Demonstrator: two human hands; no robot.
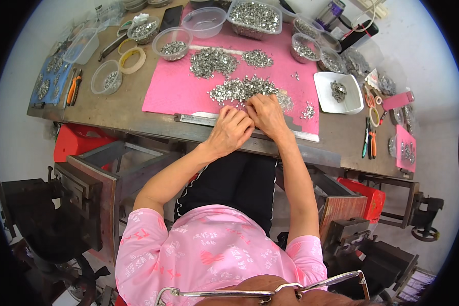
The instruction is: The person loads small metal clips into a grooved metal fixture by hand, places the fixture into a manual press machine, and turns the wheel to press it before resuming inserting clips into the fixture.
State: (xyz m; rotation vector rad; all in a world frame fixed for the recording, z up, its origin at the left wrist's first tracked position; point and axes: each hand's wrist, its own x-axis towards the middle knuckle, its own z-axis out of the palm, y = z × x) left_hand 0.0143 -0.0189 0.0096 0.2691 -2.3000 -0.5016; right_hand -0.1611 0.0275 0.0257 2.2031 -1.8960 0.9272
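The left hand (228, 130) and right hand (270, 115) meet at the front edge of the pink mat (164, 92).
The left's fingers curl together; the right's bend close beside them. Whether they clamp a piece, I cannot tell. The pile of silvery pieces (239, 90) lies just beyond them, toward the mat's front edge, probably for easy reach.

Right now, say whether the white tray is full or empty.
Partly filled: the white tray holds one small silvery pile, its bottom bare around it.

mat (166, 86) on bench (120, 104) | metal pieces (242, 90) on mat | tub (262, 34) behind them | tape roll (138, 67) left | tray (324, 91) at right edge
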